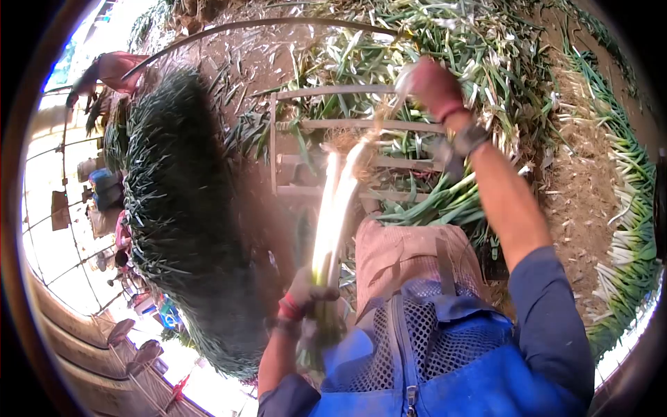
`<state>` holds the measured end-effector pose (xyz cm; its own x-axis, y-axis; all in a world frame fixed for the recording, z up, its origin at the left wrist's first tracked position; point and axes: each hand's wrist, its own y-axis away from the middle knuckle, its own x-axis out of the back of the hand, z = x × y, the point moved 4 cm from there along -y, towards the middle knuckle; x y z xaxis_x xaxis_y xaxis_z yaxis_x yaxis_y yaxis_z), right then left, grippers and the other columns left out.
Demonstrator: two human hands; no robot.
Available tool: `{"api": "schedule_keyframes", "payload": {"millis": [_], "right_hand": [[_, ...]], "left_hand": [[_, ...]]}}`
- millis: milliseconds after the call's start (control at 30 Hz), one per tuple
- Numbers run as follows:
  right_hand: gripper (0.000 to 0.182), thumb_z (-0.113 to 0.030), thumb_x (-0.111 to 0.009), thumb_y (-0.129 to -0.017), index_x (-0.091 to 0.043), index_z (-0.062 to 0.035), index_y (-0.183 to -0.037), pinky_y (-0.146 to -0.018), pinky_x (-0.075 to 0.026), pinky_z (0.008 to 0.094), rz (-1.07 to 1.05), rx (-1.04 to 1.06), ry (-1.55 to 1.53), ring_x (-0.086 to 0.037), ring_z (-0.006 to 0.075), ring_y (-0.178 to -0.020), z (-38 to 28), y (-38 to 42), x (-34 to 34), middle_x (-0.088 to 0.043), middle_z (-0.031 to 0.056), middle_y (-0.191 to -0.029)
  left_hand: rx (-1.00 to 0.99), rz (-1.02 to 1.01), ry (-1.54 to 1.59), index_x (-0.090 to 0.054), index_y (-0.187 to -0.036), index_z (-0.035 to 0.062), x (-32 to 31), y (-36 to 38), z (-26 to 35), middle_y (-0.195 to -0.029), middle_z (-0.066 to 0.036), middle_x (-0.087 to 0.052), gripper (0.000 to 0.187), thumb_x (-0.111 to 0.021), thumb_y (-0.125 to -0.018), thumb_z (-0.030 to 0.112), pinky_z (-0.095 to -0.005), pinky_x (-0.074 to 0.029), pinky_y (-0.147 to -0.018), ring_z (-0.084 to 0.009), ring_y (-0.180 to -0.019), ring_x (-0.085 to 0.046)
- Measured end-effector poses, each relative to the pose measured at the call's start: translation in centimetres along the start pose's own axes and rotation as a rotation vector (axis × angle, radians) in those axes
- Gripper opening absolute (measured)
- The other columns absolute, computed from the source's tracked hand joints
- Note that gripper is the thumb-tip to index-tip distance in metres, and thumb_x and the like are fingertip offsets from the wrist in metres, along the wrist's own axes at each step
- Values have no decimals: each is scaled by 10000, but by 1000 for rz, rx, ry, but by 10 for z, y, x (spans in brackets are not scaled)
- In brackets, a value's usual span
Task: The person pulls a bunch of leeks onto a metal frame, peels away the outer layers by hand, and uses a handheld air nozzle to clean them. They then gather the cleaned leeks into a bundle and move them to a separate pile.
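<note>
My left hand, in a reddish glove, grips a bundle of long pale-stemmed green onions low in the view, their white stalks pointing away from me toward a wooden frame. My right hand, also gloved, is stretched out and raised at the top centre, closed on a thin pale strip pulled off the stalks. A watch or strap sits on that wrist. The bundle's root ends are blurred near the frame.
A wooden slatted frame lies on the dirt ahead. Piles of cut green onions cover the ground beyond and along the right edge. A big dark green stacked heap stands at left. My knee and blue mesh vest fill the bottom.
</note>
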<state>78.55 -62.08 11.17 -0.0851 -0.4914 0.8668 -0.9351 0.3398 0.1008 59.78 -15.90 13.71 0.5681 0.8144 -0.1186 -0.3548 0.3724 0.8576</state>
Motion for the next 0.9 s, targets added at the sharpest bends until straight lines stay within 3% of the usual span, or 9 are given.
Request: {"api": "schedule_keyframes", "payload": {"millis": [67, 133, 200, 267, 433, 533, 700, 800, 900], "right_hand": [[252, -221, -503, -1019, -652, -38, -929, -557, -554, 393, 100, -78, 195, -663, 233, -593, 43, -25, 36, -672, 99, -710], [289, -278, -546, -1026, -682, -24, -1041, -583, -560, 371, -227, -95, 45, -674, 212, -629, 24, 5, 45, -696, 103, -773], [554, -389, -698, -952, -591, -75, -1395, -803, -584, 405, -350, 110, -196, -717, 226, -910, 17, 49, -9, -710, 186, -1170], [768, -489, -751, -881, -506, -72, -1477, -916, -568, 422, -521, 295, -252, -702, 272, -1047, -36, 94, -28, -667, 208, -1282], [362, -359, -663, -910, -690, -51, -1097, -815, -575, 452, -583, 266, -290, -715, 348, -912, -104, 139, -71, -714, 221, -961], [222, -247, -585, -929, -674, -44, -941, -790, -576, 469, -394, 153, -193, -703, 388, -838, -62, 101, -85, -705, 207, -863], [268, -248, -591, -975, -692, -77, -1155, -796, -582, 451, -80, -114, 20, -707, 337, -775, 9, 53, -24, -715, 191, -875], [430, -409, -657, -962, -675, -135, -1293, -816, -573, 426, -449, 198, -122, -709, 269, -899, -42, 96, -13, -731, 160, -971], [417, -493, -691, -909, -725, -183, -1186, -849, -565, 452, -721, 365, -54, -705, 274, -968, -85, 136, -35, -725, 129, -988]], "left_hand": [[6, -70, 109, -529, -1386, -39, -5, 8, 4, -947, -45, -651, 828, -850, -642, 135, -304, -522, -795, -161, -850, -621], [9, -128, 228, -501, -1394, -48, -10, 13, 0, -906, -44, -640, 841, -844, -655, 160, -290, -521, -747, -148, -801, -613], [-54, -153, 305, -463, -1413, -54, -9, 5, -3, -859, -40, -629, 835, -809, -689, 179, -266, -511, -680, -127, -740, -607], [-80, -158, 268, -473, -1414, -54, -7, 0, -5, -863, -33, -635, 804, -777, -706, 174, -261, -514, -685, -125, -750, -615], [-36, -167, 205, -498, -1409, -63, -13, -10, -1, -868, -34, -644, 787, -736, -684, 130, -257, -523, -684, -130, -749, -623], [-24, -168, 294, -502, -1406, -62, -15, -10, -6, -864, -46, -644, 784, -707, -665, 93, -264, -528, -685, -133, -747, -623], [26, -199, 288, -529, -1392, -51, -23, -12, -21, -902, -51, -635, 766, -689, -656, 85, -260, -521, -701, -123, -769, -611], [32, -197, 248, -550, -1390, -36, -31, -15, -12, -930, -43, -634, 756, -690, -657, 87, -256, -512, -728, -119, -795, -601], [51, -246, 168, -543, -1403, -32, -32, -22, -9, -931, -37, -636, 755, -689, -672, 90, -269, -513, -743, -130, -817, -605]]}}
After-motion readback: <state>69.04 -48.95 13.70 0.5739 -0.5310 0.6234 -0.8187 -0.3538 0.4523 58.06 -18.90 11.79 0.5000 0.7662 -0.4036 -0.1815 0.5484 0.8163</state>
